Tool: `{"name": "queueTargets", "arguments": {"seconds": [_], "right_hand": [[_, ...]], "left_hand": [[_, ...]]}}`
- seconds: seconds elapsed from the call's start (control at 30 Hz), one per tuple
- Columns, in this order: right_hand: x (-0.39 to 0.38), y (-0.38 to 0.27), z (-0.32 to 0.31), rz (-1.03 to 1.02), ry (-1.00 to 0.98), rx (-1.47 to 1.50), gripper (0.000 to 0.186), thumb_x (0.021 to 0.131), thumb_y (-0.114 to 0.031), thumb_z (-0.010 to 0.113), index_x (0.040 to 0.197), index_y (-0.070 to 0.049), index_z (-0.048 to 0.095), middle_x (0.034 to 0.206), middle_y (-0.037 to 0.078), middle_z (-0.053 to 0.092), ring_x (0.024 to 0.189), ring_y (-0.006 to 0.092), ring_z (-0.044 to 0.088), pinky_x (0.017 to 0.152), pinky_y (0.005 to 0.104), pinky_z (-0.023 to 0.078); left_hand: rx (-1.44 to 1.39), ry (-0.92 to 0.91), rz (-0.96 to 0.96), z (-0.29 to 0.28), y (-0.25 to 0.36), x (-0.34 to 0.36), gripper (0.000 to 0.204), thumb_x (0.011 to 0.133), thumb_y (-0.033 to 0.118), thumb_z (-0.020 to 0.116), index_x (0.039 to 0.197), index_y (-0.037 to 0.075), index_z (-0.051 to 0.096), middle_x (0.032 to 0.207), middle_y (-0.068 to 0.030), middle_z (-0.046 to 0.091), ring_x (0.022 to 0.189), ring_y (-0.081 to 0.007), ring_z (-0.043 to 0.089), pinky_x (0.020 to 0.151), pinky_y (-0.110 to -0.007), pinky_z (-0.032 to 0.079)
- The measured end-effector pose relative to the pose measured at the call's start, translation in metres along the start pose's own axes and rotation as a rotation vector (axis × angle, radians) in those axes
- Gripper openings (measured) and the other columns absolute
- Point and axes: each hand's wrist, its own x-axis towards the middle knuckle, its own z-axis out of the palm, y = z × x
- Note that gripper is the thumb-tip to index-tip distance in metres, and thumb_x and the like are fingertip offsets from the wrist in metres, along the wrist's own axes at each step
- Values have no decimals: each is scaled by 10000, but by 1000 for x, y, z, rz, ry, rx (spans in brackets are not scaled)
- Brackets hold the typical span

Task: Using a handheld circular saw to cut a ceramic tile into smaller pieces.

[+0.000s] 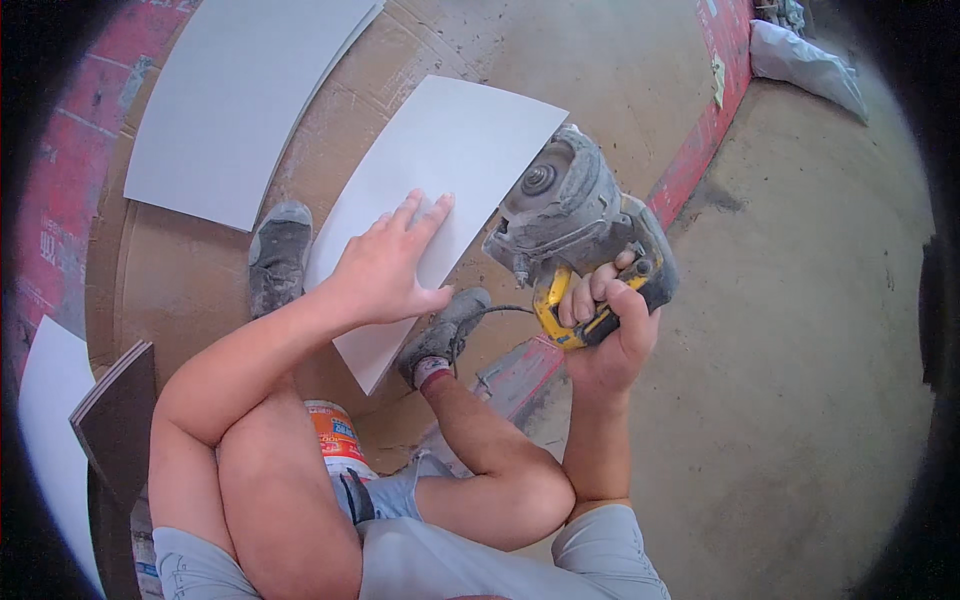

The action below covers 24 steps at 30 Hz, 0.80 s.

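A long white panel point(455, 150) lies at an angle in front of me, between my two shoes. My left hand point(392, 258) rests flat on it with the fingers spread. In my right hand point(605, 310) is a circular saw point(580, 215), gripped by its yellow and black handle, its grey metal guard coated in dust. The saw's guard sits at the panel's right edge; whether the blade touches the panel I cannot tell. A dark cord runs from the saw toward my right shoe.
White panels point(245, 95) are stacked at the upper left on brown cardboard point(200, 260). Dark-faced boards point(118, 420) lean at the lower left. A printed bucket point(338, 435) stands between my legs. A red strip point(690, 150) borders the concrete floor; a white sack point(805, 65) lies at the upper right.
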Motion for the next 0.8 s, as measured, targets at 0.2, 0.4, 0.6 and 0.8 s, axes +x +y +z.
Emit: {"name": "queueTargets", "arguments": {"seconds": [0.2, 0.4, 0.6, 0.8], "right_hand": [[-6, 7, -1, 8, -6, 4, 327, 880, -51, 543, 1203, -36, 492, 776, 71, 523, 604, 171, 514, 545, 367, 474], [-14, 17, -3, 15, -30, 22, 330, 882, -56, 549, 1206, -38, 487, 779, 69, 525, 607, 171, 518, 547, 367, 476], [-25, 22, -1, 18, -32, 7, 331, 887, -54, 547, 1210, -38, 480, 788, 69, 527, 610, 173, 519, 553, 369, 477], [-31, 26, 0, 38, -31, 2, 325, 887, -50, 544, 1204, -38, 476, 798, 72, 534, 612, 172, 523, 557, 369, 478]], "left_hand": [[-7, -4, 2, 3, -4, -4, 1083, 732, 419, 787, 1622, 147, 233, 1579, -328, 313, 1346, -468, 493, 1099, -486, 459], [-12, -9, -8, 7, -10, -10, 1084, 728, 411, 789, 1622, 147, 234, 1579, -334, 309, 1346, -474, 491, 1104, -486, 456], [-13, 1, -5, 11, -16, -15, 1079, 728, 408, 785, 1621, 150, 237, 1580, -332, 310, 1345, -469, 494, 1105, -487, 454], [-13, 13, -2, 17, -21, -19, 1074, 725, 408, 783, 1619, 152, 246, 1581, -326, 313, 1344, -467, 497, 1105, -485, 455]]}}
